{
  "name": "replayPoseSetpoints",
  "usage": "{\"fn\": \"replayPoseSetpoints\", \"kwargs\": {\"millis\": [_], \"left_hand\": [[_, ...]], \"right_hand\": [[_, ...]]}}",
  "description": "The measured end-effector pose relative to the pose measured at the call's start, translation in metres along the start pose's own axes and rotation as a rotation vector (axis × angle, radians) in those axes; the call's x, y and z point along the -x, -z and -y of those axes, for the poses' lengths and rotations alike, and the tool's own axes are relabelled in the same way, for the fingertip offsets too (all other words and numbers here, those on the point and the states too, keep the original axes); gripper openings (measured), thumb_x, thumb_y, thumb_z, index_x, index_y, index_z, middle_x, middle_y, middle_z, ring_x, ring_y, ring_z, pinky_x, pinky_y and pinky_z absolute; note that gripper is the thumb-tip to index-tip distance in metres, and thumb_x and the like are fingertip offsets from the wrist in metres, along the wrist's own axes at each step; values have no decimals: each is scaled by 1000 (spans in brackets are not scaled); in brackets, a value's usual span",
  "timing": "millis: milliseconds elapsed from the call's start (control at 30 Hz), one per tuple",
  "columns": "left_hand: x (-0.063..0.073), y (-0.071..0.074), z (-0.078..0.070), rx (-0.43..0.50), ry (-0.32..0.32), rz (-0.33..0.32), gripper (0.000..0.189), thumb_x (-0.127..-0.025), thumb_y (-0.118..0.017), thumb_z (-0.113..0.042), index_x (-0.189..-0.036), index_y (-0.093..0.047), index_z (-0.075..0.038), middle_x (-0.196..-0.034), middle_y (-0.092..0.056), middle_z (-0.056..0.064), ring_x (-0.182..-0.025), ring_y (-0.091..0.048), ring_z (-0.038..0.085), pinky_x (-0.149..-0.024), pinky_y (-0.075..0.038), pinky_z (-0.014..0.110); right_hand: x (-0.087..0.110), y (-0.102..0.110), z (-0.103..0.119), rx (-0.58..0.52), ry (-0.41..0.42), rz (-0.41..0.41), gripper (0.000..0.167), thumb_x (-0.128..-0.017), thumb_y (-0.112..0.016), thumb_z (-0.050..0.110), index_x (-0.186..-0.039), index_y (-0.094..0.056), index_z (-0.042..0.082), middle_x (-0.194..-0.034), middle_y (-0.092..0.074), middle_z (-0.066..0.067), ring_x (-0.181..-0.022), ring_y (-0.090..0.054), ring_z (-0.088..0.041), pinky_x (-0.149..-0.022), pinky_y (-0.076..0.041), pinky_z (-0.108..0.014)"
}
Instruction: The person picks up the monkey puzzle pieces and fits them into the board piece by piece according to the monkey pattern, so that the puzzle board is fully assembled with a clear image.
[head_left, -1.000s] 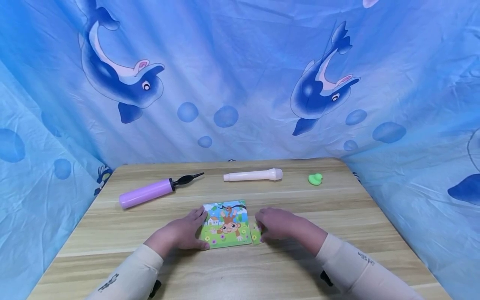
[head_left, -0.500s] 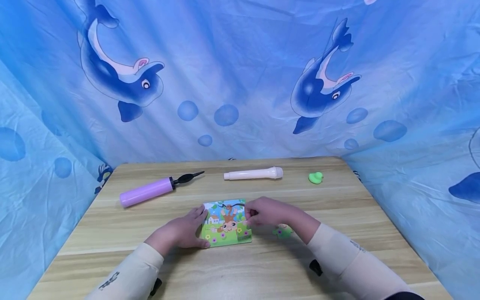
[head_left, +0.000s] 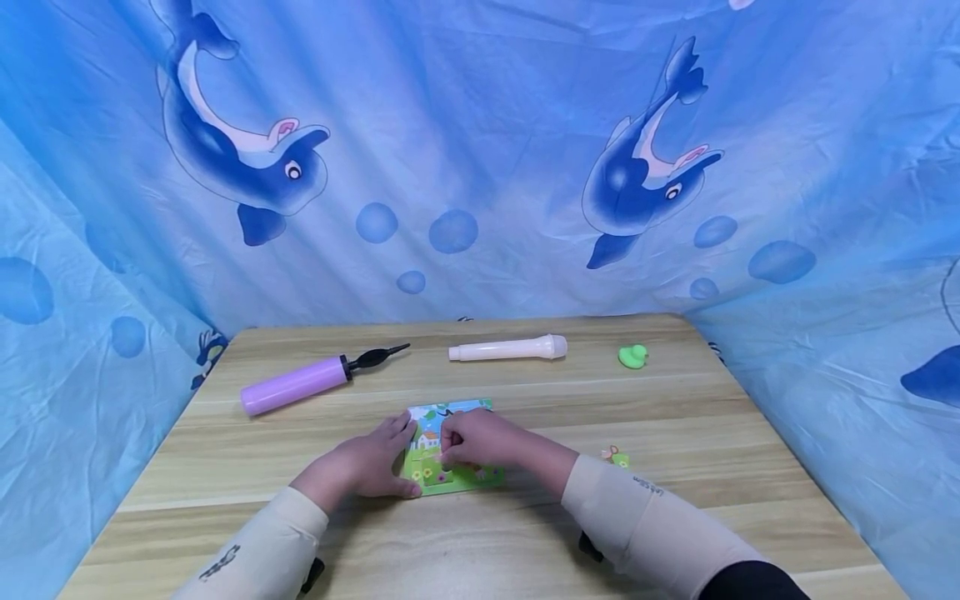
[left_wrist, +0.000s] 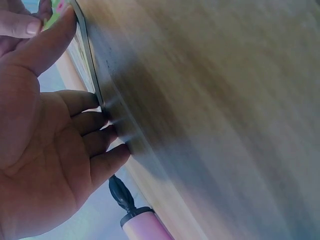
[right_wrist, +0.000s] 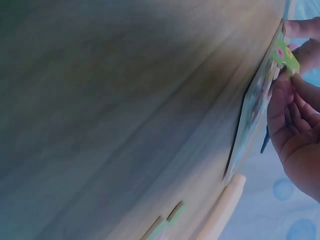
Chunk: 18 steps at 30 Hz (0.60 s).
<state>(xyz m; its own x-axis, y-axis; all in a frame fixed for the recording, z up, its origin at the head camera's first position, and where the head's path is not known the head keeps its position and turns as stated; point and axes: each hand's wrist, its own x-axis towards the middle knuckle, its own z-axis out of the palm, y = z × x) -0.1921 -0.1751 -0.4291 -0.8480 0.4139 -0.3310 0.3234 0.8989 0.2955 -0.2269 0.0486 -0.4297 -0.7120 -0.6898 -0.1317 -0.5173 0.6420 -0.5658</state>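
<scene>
A square monkey jigsaw puzzle [head_left: 422,413] lies flat on the table. My left hand [head_left: 369,465] rests along its left side, thumb at the near corner and fingers against the edge. In the left wrist view, those fingers [left_wrist: 92,145] bend only lightly. Above the puzzle's lower middle, my right hand [head_left: 483,439] pinches a green jigsaw piece with printed flowers [right_wrist: 286,56] between thumb and fingers. The right wrist view has this piece tilted up off the puzzle. The right hand covers most of the monkey picture.
Loose jigsaw material [head_left: 617,457] lies on the table right of the puzzle, partly behind the right forearm. Farther back are a purple balloon pump [head_left: 296,387], a pale pink toy microphone [head_left: 506,348] and a green toy duck [head_left: 633,357]. A dolphin-printed curtain [head_left: 480,167] surrounds the table [head_left: 720,433].
My right hand has moved left from beside the puzzle to over its middle and now pinches a flowered piece. Loose jigsaw material now lies farther right. My left hand has stayed put.
</scene>
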Motion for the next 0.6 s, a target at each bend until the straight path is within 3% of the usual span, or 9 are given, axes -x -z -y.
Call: {"fn": "replayPoseSetpoints", "kwargs": {"millis": [167, 267, 433, 600], "left_hand": [[0, -1, 0, 2, 5, -2, 104, -79, -71, -62, -156, -25, -8, -165, -14, 12, -150, -17, 35, -116, -31, 54], [1, -1, 0, 3, 1, -3, 104, -79, -71, -62, -156, -25, -7, -165, -14, 13, -150, -17, 36, -115, -32, 54], [3, 0, 0, 6, -8, -8, 104, -79, -72, -61, -155, -26, -5, -164, -15, 15, -150, -18, 37, -114, -32, 55], [4, 0, -1, 0, -15, -12, 104, -79, -72, -60, -155, -26, -5, -164, -16, 15, -150, -17, 37, -115, -31, 54]], "right_hand": [[-3, -4, 6, 49, -11, 6, 12, -92, -70, 26, -82, -64, 24, -73, -61, 12, -60, -55, -2, -57, -47, -19], [-3, -5, 4, 72, 4, 40, 5, -94, -67, 28, -93, -70, 24, -79, -64, 15, -66, -57, 0, -63, -48, -17], [-1, -7, -2, 160, 69, 118, 29, -96, -63, 36, -118, -70, 19, -87, -62, 17, -76, -55, 1, -71, -47, -17], [2, -8, -4, 231, 125, 172, 40, -96, -61, 39, -129, -64, 17, -85, -57, 14, -73, -52, 0, -68, -46, -18]]}}
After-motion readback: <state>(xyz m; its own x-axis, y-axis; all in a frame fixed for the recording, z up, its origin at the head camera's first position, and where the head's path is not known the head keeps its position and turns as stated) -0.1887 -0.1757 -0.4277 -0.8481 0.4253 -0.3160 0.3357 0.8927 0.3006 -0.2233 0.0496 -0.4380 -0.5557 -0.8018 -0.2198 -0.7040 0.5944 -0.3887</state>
